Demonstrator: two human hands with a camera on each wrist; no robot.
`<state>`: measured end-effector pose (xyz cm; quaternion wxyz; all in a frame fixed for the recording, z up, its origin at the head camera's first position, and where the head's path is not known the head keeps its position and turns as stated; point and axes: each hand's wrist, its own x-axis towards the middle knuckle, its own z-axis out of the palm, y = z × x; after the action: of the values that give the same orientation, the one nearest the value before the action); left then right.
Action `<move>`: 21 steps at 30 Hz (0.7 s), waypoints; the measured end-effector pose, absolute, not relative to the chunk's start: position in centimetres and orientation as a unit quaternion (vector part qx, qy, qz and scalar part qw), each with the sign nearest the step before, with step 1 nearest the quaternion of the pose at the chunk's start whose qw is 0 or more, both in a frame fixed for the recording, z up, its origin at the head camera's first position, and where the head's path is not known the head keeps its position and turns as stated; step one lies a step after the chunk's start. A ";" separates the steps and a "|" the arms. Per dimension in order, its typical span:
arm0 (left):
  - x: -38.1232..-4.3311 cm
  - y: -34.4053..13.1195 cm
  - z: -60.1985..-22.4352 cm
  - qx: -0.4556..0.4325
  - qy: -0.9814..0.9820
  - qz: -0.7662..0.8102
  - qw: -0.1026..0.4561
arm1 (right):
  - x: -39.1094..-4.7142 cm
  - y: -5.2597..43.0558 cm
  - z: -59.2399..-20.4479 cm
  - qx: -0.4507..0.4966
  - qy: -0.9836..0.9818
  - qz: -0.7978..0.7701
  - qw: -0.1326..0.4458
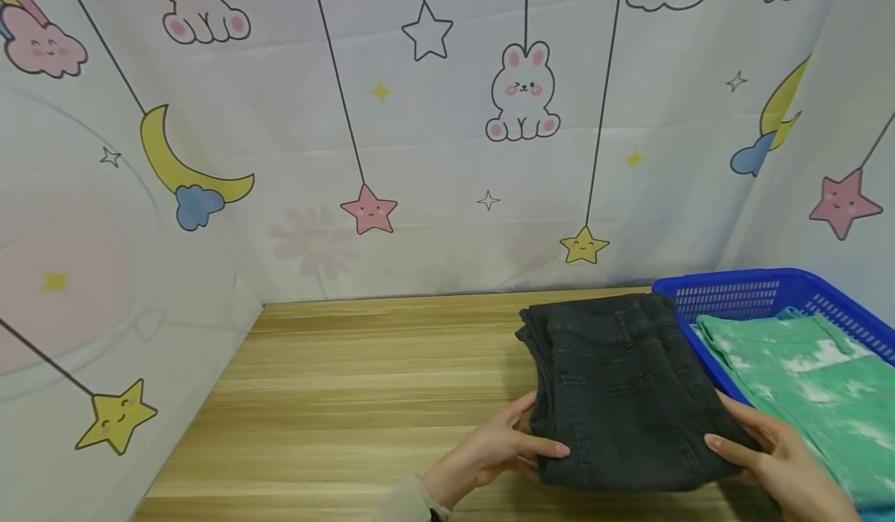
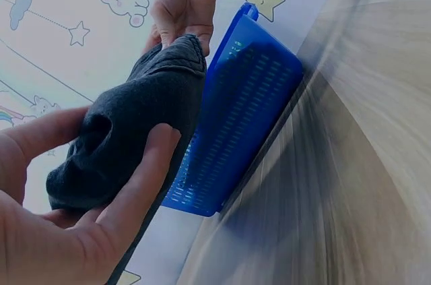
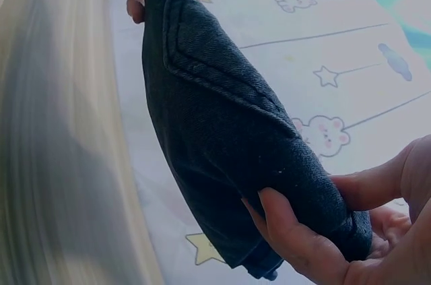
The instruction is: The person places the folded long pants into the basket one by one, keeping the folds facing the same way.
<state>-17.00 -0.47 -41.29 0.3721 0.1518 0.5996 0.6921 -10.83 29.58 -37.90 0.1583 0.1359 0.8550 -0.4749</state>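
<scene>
A folded pair of black jeans (image 1: 622,398) is held above the table at the right, its waistband toward the far side. My left hand (image 1: 499,444) grips the left edge with the thumb on top. At the opposite edge my right hand (image 1: 776,452) pinches the cloth the same way. Both wrist views show the folded jeans (image 2: 148,110) as a thick bundle raised off the tabletop, fingers and thumb round its ends. Part of the fingers under the jeans is hidden in the head view.
To the right stands a blue plastic basket (image 1: 727,277) with perforated walls. In it lies folded green-and-white tie-dye cloth (image 1: 811,374). The wooden table (image 1: 349,398) stretches left. A white curtain (image 1: 433,149) with cartoon prints hangs behind and along the sides.
</scene>
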 end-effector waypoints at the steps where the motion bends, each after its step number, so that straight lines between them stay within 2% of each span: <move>1: -17.0 -0.4 -41.3 0.157 0.595 0.693 0.376 | -10.8 29.7 -37.8 0.137 0.857 -0.472 0.156; 12: -17.1 0.5 -40.7 0.216 0.523 0.709 0.422 | -10.3 31.4 -37.8 0.142 0.857 -0.468 0.161; 21: -16.9 1.2 -40.5 0.196 0.514 0.718 0.426 | -11.3 35.4 -42.3 0.150 0.860 -0.469 0.130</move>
<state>-16.94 1.21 -40.48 0.4263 0.1957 0.5138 0.7183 -11.27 35.39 -42.29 0.1298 0.1504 0.8604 -0.4693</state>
